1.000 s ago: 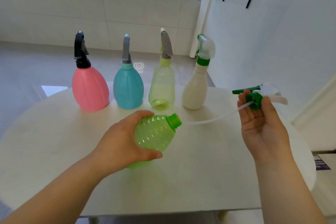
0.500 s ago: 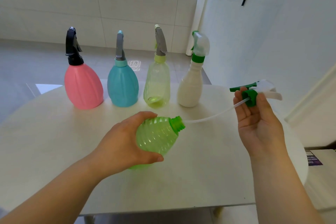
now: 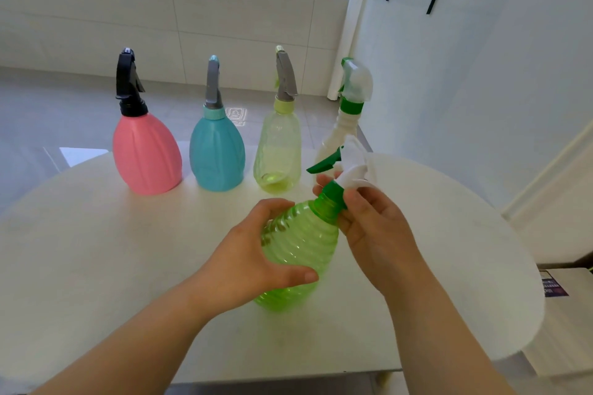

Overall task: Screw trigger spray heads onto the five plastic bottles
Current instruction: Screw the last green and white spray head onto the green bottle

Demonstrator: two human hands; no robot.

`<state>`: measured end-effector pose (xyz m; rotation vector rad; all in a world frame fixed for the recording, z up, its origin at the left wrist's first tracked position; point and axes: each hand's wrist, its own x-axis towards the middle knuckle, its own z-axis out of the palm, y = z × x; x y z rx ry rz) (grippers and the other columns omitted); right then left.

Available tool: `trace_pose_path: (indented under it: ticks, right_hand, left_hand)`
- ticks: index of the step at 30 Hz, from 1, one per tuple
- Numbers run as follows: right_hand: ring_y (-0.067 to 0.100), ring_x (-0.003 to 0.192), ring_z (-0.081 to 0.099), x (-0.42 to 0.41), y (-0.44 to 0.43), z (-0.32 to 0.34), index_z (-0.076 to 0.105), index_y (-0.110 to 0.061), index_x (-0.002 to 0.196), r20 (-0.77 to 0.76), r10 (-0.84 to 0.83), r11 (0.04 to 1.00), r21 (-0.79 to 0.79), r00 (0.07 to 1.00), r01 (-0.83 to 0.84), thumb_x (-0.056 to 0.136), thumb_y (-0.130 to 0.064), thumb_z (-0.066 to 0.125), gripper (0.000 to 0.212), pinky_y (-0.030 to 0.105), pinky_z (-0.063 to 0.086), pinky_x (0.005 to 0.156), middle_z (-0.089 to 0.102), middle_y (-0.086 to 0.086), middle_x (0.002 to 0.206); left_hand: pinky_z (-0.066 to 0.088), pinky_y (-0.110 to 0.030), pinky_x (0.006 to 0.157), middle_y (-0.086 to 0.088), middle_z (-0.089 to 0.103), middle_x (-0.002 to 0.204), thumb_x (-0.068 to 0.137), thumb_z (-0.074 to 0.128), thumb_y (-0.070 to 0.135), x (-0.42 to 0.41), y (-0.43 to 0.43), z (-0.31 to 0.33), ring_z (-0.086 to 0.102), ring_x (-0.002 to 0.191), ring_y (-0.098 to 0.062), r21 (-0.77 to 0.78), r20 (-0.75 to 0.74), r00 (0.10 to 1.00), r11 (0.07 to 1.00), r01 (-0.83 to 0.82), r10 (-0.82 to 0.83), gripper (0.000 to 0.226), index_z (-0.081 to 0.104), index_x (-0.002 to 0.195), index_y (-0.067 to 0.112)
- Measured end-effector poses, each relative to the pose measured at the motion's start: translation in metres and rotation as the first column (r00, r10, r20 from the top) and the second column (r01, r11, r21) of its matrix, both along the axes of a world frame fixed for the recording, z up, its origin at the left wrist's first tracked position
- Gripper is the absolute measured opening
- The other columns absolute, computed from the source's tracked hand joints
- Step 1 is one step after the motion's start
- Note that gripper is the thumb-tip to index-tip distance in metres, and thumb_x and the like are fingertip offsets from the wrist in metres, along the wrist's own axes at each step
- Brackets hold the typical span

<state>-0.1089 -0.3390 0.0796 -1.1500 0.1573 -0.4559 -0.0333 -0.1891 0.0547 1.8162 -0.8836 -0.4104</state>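
Observation:
A ribbed green bottle (image 3: pixel 301 244) is tilted over the white round table (image 3: pixel 96 260), gripped around its body by my left hand (image 3: pixel 256 253). My right hand (image 3: pixel 375 228) pinches the green collar of a white and green trigger spray head (image 3: pixel 346 167), which sits on the bottle's neck with its tube inside. Behind stand a pink bottle (image 3: pixel 146 154) with a black head, a blue bottle (image 3: pixel 216 154) and a pale yellow-green bottle (image 3: pixel 277 154) with grey heads, and a white bottle (image 3: pixel 333 138) with a white and green head.
The table edge curves round on the right (image 3: pixel 529 282) and ends near me at the front. A white wall and a low white box (image 3: pixel 564 292) lie to the right. Grey floor and a window wall lie beyond the bottles.
My right hand has brought the spray head left from the air to the green bottle's neck, and the tube has gone inside. The bottle is tipped more upright.

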Motion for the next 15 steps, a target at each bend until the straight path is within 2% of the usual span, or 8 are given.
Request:
trace_pose_path:
  ticks: [4, 6, 8, 11, 13, 15]
  right_hand:
    - [0.009, 0.094, 0.067, -0.003, -0.002, 0.001, 0.070, -0.025, 0.085, -0.019, 0.013, 0.990, -0.141, 1.000, -0.015, 0.062, -0.033, 0.064, 0.024, 0.021, 0.054, 0.082, 0.075, -0.008, 0.091]
    - [0.003, 0.092, 0.066, -0.003, 0.000, 0.003, 0.068, -0.025, 0.088, -0.053, -0.011, 0.970, -0.242, 0.999, -0.003, 0.065, -0.031, 0.063, 0.024, 0.014, 0.052, 0.076, 0.074, -0.014, 0.090]
    - [-0.004, 0.085, 0.066, 0.000, 0.002, 0.005, 0.065, -0.023, 0.091, -0.068, -0.035, 0.950, -0.311, 0.997, 0.012, 0.074, -0.020, 0.063, 0.017, 0.008, 0.048, 0.068, 0.074, -0.018, 0.084]
    - [-0.007, 0.075, 0.064, 0.007, 0.010, 0.007, 0.062, -0.022, 0.086, -0.046, -0.104, 0.931, -0.355, 0.994, 0.081, 0.077, -0.003, 0.062, 0.021, 0.007, 0.047, 0.064, 0.071, -0.016, 0.079]
    - [-0.008, 0.070, 0.061, 0.014, 0.018, 0.006, 0.058, -0.027, 0.081, -0.034, -0.193, 0.881, -0.446, 0.981, 0.158, 0.073, -0.004, 0.067, 0.026, 0.008, 0.048, 0.066, 0.066, -0.015, 0.080]
    - [-0.013, 0.067, 0.056, 0.021, 0.026, 0.003, 0.048, -0.033, 0.075, -0.021, -0.291, 0.802, -0.551, 0.957, 0.232, 0.069, -0.009, 0.072, 0.034, 0.003, 0.044, 0.062, 0.058, -0.018, 0.075]
  left_hand:
    - [0.034, 0.007, 0.067, 0.028, 0.049, 0.102, 0.050, 0.085, 0.028, -0.001, -0.006, -0.004, 0.043, 0.091, 0.026, -0.043, -0.009, 1.000, 0.999, 0.010, -0.010, 0.070, 0.038, 0.097, 0.050]
    - [0.033, 0.008, 0.066, 0.029, 0.047, 0.101, 0.050, 0.085, 0.025, -0.002, -0.009, -0.008, 0.041, 0.090, 0.029, -0.069, -0.001, 1.000, 0.998, -0.004, 0.004, 0.071, 0.037, 0.097, 0.050]
    - [0.032, 0.009, 0.068, 0.030, 0.045, 0.102, 0.050, 0.085, 0.022, -0.002, -0.010, -0.012, 0.040, 0.092, 0.030, -0.096, 0.006, 0.999, 0.995, -0.030, 0.031, 0.075, 0.036, 0.098, 0.052]
    - [0.033, 0.008, 0.074, 0.030, 0.043, 0.108, 0.049, 0.085, 0.022, 0.000, -0.015, -0.020, 0.042, 0.099, 0.022, -0.126, 0.004, 0.997, 0.989, -0.080, 0.081, 0.081, 0.033, 0.101, 0.056]
    - [0.031, 0.009, 0.076, 0.028, 0.042, 0.109, 0.050, 0.085, 0.018, 0.000, -0.020, -0.025, 0.041, 0.101, 0.020, -0.159, 0.026, 0.992, 0.981, -0.114, 0.120, 0.083, 0.032, 0.103, 0.053]
    - [0.030, 0.008, 0.081, 0.027, 0.039, 0.111, 0.050, 0.086, 0.016, -0.001, -0.025, -0.031, 0.042, 0.105, 0.014, -0.186, 0.062, 0.987, 0.974, -0.131, 0.145, 0.084, 0.031, 0.104, 0.050]
